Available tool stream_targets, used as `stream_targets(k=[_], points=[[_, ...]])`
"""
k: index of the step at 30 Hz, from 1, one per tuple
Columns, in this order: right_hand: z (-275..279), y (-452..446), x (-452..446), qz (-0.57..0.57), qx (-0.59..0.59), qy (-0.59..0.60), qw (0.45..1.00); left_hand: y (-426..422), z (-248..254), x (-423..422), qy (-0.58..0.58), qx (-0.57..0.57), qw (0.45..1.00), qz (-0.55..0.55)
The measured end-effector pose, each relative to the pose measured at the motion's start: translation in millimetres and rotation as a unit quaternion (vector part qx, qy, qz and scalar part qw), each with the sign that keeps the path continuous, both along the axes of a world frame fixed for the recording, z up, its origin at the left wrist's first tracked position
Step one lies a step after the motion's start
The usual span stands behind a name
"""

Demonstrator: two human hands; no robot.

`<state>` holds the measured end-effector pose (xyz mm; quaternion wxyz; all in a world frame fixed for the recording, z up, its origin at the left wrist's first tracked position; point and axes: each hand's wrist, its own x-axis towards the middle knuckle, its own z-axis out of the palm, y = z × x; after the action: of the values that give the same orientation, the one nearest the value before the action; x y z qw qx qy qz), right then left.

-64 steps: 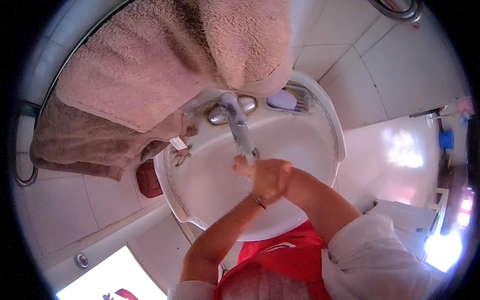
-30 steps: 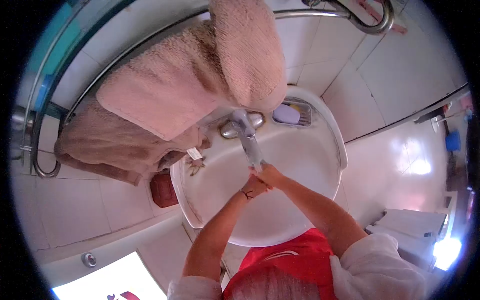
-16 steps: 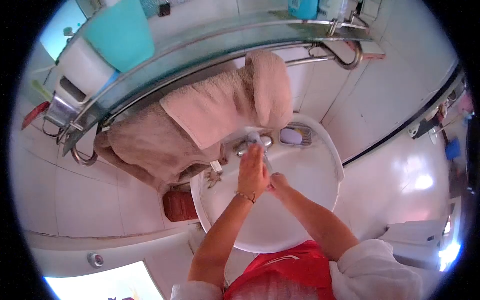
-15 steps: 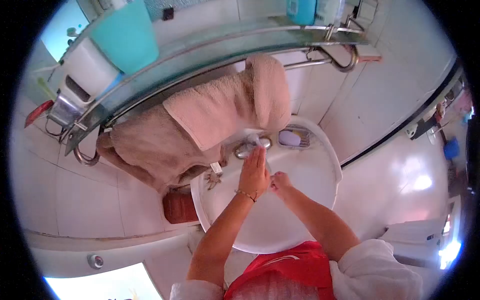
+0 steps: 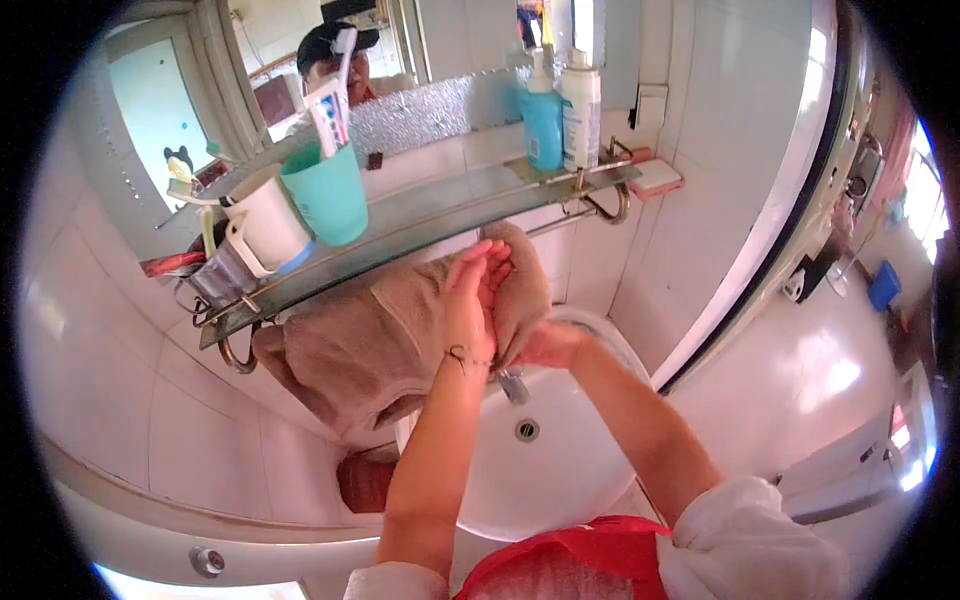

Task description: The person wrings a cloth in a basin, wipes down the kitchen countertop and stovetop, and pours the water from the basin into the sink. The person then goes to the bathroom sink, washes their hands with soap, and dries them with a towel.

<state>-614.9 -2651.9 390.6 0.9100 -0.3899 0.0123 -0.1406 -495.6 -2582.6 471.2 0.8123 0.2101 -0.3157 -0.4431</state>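
My left hand is raised in front of the brown towels, palm turned inward and fingers slightly curled, with nothing seen in it. My right hand is at the lower edge of the rolled towel end, above the back of the white sink; its fingertips are partly hidden at the towel. Between and below the hands, the tip of the faucet shows, with no water visibly running. The drain is uncovered in the basin.
Above the towels, a glass shelf holds a green cup with toothpaste, a white mug, a blue bottle and a white bottle. A mirror is behind. A soap bar sits at the wall.
Both hands have risen from the faucet to the towels, the left one higher. The view has tilted up, bringing more of the shelf and mirror into sight.
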Motion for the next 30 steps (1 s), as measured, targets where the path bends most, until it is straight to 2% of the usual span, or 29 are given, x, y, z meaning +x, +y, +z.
stream_targets(k=[1, 2, 3, 4, 5, 7, 8, 10, 11, 12, 15, 16, 18, 20, 21, 22, 23, 24, 25, 26, 28, 29, 30], points=[[-6, 4, 3, 0.101, -0.020, -0.067, 0.992, -14, -7, 2, 0.118, -0.020, 0.990, -0.069], [-5, 14, 6, 0.101, -0.028, -0.068, 0.992, -18, -10, -2, 0.115, -0.028, 0.990, -0.071], [-3, 27, 13, -0.045, 0.032, -0.020, 0.998, -16, -14, -10, 0.164, -0.059, 0.979, -0.107], [1, 36, 21, -0.189, 0.093, 0.026, 0.977, -12, -18, -13, 0.211, -0.088, 0.963, -0.143], [9, 43, 29, -0.189, 0.087, 0.020, 0.978, -7, -18, -12, 0.205, -0.093, 0.963, -0.145], [31, 53, 41, -0.261, 0.192, 0.096, 0.941, 4, -15, -10, 0.106, 0.009, 0.991, -0.086], [44, 60, 45, -0.257, 0.186, 0.091, 0.944, 6, -19, -8, 0.100, 0.002, 0.991, -0.083], [64, 72, 51, -0.295, 0.192, 0.136, 0.926, 4, -27, -5, 0.031, 0.066, 0.997, -0.019], [55, 67, 56, -0.295, 0.190, 0.127, 0.928, 24, -7, -14, -0.110, 0.109, 0.986, 0.054], [50, 65, 60, -0.299, 0.192, 0.119, 0.927, 26, -7, -16, -0.111, 0.106, 0.987, 0.055], [36, 60, 62, -0.310, 0.162, 0.132, 0.927, 31, -13, -23, -0.357, 0.140, 0.905, 0.184], [32, 59, 61, -0.313, 0.148, 0.140, 0.928, 34, -17, -27, -0.357, 0.137, 0.905, 0.185], [25, 57, 56, -0.317, 0.117, 0.163, 0.927, 44, -28, -36, -0.469, 0.134, 0.837, 0.248], [20, 50, 51, -0.326, 0.060, 0.193, 0.924, 57, -37, -43, -0.505, 0.126, 0.814, 0.259], [14, 42, 49, -0.333, -0.029, 0.224, 0.916, 65, -39, -45, -0.504, 0.120, 0.824, 0.229], [8, 29, 50, -0.336, -0.236, 0.282, 0.867, 73, -45, -46, -0.503, 0.114, 0.833, 0.199], [4, 19, 50, -0.341, -0.393, 0.323, 0.791, 81, -64, -45, -0.505, 0.112, 0.833, 0.198], [3, 17, 50, -0.354, -0.400, 0.330, 0.778, 91, -95, -42, -0.456, 0.130, 0.869, 0.145], [31, 40, 42, -0.374, -0.215, 0.277, 0.859, 100, -129, -40, -0.401, 0.148, 0.899, 0.091], [53, 57, 34, -0.378, -0.021, 0.211, 0.901, 107, -157, -39, -0.344, 0.166, 0.923, 0.036], [58, 64, 24, -0.377, 0.005, 0.215, 0.901, 102, -168, -35, -0.219, 0.250, 0.940, -0.078], [52, 70, 17, -0.373, 0.007, 0.160, 0.914, 100, -169, -35, -0.144, 0.319, 0.927, -0.134], [48, 75, 10, -0.369, 0.006, 0.106, 0.924, 78, -190, -24, -0.056, 0.261, 0.950, -0.162]])
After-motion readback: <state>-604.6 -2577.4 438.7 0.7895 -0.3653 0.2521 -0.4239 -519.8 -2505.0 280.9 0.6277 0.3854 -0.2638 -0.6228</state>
